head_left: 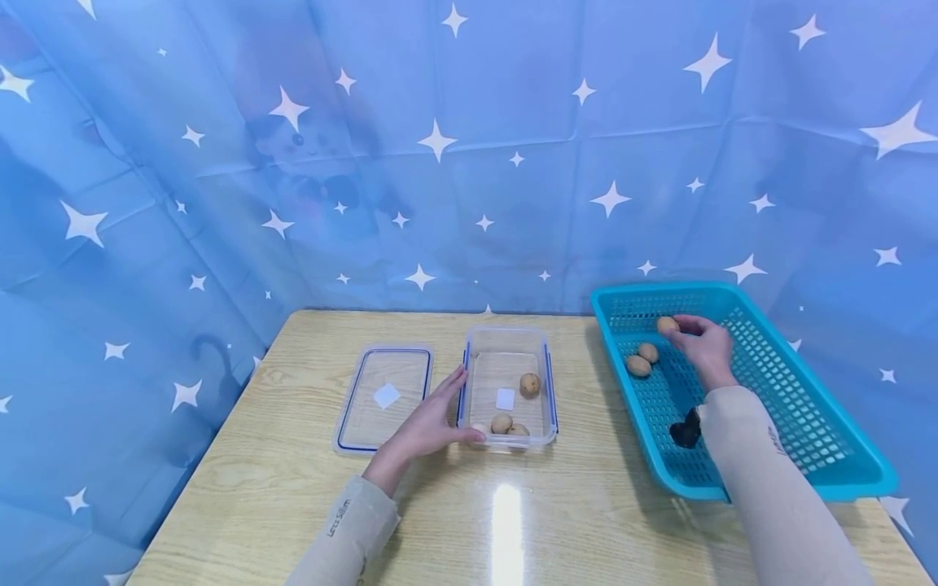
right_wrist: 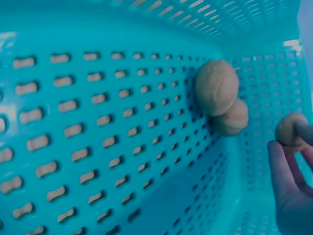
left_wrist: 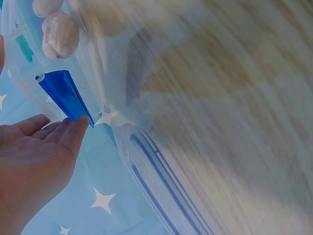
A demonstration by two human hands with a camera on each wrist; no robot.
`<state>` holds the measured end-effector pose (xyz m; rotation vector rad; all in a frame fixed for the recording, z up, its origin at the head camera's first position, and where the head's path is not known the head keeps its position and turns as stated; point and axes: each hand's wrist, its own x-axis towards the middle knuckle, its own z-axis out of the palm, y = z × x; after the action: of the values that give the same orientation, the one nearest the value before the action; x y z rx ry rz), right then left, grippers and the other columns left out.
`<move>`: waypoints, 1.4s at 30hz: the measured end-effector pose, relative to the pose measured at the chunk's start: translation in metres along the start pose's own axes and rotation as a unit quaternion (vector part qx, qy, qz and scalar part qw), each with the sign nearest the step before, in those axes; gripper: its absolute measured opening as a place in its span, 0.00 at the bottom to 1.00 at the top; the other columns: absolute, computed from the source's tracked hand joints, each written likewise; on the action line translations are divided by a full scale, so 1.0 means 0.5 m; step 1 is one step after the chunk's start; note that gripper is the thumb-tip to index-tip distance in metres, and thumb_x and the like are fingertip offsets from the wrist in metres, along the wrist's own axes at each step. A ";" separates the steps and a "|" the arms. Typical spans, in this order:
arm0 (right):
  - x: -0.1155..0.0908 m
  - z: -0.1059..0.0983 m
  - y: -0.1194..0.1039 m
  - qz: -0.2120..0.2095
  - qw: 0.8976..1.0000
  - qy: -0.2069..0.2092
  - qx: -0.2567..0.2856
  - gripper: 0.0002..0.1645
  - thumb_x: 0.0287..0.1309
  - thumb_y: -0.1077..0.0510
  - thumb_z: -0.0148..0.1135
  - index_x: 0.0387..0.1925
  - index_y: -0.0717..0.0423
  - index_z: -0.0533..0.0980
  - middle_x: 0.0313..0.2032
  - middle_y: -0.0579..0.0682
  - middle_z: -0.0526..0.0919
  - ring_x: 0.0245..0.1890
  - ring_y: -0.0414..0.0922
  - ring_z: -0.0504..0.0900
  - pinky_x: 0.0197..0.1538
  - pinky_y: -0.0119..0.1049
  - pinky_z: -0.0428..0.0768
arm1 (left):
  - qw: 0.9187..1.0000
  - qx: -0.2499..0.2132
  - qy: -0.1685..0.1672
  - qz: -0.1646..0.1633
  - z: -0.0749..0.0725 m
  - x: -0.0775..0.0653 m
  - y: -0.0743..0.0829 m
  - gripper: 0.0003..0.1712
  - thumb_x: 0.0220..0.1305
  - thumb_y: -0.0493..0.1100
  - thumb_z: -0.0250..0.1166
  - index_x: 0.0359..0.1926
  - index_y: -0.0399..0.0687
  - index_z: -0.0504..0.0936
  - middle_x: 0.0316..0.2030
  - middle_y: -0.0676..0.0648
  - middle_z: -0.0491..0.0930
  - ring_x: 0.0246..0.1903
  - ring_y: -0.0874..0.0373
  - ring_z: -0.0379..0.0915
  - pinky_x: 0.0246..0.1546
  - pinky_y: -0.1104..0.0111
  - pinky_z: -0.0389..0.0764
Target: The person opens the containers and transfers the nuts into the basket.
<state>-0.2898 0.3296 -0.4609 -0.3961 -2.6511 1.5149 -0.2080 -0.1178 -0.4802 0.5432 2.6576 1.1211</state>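
Beige sleeve (head_left: 777,488), right hand (head_left: 707,352) pinching rounded walnut (head_left: 667,325), perforated turquoise plastic basket (head_left: 633,411)

Starry blue cloth (head_left: 498,187) backs a wooden table (head_left: 586,496).

The walnuts (head_left: 638,365) are tan brown, looking paler and greyer in the left wrist view. Bright turquoise colours the basket (head_left: 795,391), patterned with rows of pierced slots. The container (head_left: 484,378) is colourless and clear, its side clips (left_wrist: 66,93) deep blue and its label (head_left: 505,399) white. Clear too, the lid (head_left: 403,370) carries a blue outline and a white sticker (head_left: 386,396). Yellowish wood grain streaks the counter (head_left: 256,480). White four-pointed stars dot the blue cloth (head_left: 513,203). Both sleeves (head_left: 769,480) are beige with dark lettering.
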 end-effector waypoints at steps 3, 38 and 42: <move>0.000 -0.002 0.010 0.000 1.000 -0.016 -0.008 0.35 0.73 0.45 0.51 0.70 0.64 0.65 0.63 0.63 0.71 0.46 0.35 0.74 0.54 0.41 0.82 | 1.000 -0.001 0.000 -0.002 0.000 0.001 -0.001 0.64 0.50 0.60 0.76 0.79 0.46 0.49 0.80 0.47 0.43 0.78 0.42 0.44 0.76 0.45 0.55; 0.000 -0.019 0.040 0.038 0.999 -0.026 -0.027 0.33 0.71 0.47 0.54 0.65 0.69 0.69 0.59 0.67 0.74 0.31 0.25 0.77 0.49 0.41 0.87 | 1.000 -0.007 -0.004 0.001 0.003 0.001 -0.005 0.65 0.51 0.60 0.76 0.79 0.46 0.48 0.80 0.46 0.42 0.78 0.42 0.43 0.76 0.45 0.55; -0.001 -0.022 0.019 0.026 0.999 -0.013 -0.014 0.34 0.72 0.46 0.53 0.66 0.68 0.68 0.60 0.65 0.74 0.31 0.22 0.76 0.50 0.41 0.86 | 1.000 -0.002 -0.004 -0.006 0.004 0.002 -0.007 0.65 0.51 0.61 0.76 0.79 0.48 0.48 0.81 0.48 0.42 0.78 0.43 0.43 0.77 0.46 0.54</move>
<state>-0.2855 0.3433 -0.4635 -0.4551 -2.7042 1.5091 -0.2092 -0.1186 -0.4842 0.5300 2.6485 1.1191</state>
